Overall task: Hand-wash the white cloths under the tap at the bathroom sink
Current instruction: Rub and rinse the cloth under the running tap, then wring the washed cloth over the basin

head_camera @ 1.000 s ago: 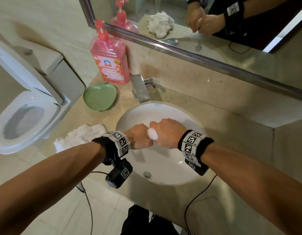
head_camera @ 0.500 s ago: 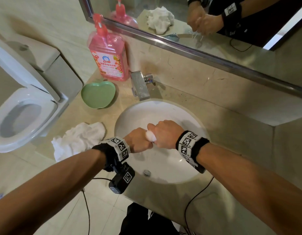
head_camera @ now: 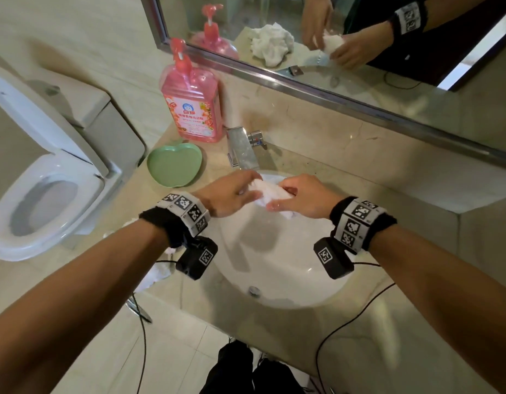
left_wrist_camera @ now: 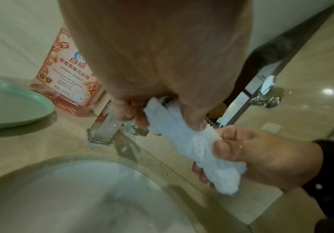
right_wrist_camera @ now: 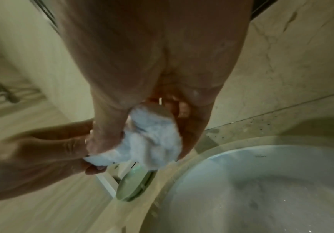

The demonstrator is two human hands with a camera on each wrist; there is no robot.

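Note:
A wet white cloth (head_camera: 270,193) is stretched between both hands above the far side of the white sink (head_camera: 288,280), just in front of the chrome tap (head_camera: 242,150). My left hand (head_camera: 232,191) pinches its left end (left_wrist_camera: 162,121) between thumb and fingers. My right hand (head_camera: 300,196) grips its other end (right_wrist_camera: 152,141), fingers curled round the bunched fabric. No water stream shows at the spout. A second white cloth (head_camera: 158,273) lies on the counter at the left, mostly hidden under my left forearm.
A pink soap bottle (head_camera: 192,109) stands left of the tap, with a green apple-shaped dish (head_camera: 173,164) in front of it. An open toilet (head_camera: 44,200) sits at the far left. The mirror (head_camera: 359,46) runs along the back wall. Wrist-camera cables hang over the counter's front edge.
Both hands moved from the sink's middle toward the tap. Their tight fists side by side on the balled cloth have loosened, and the cloth is now drawn out between them.

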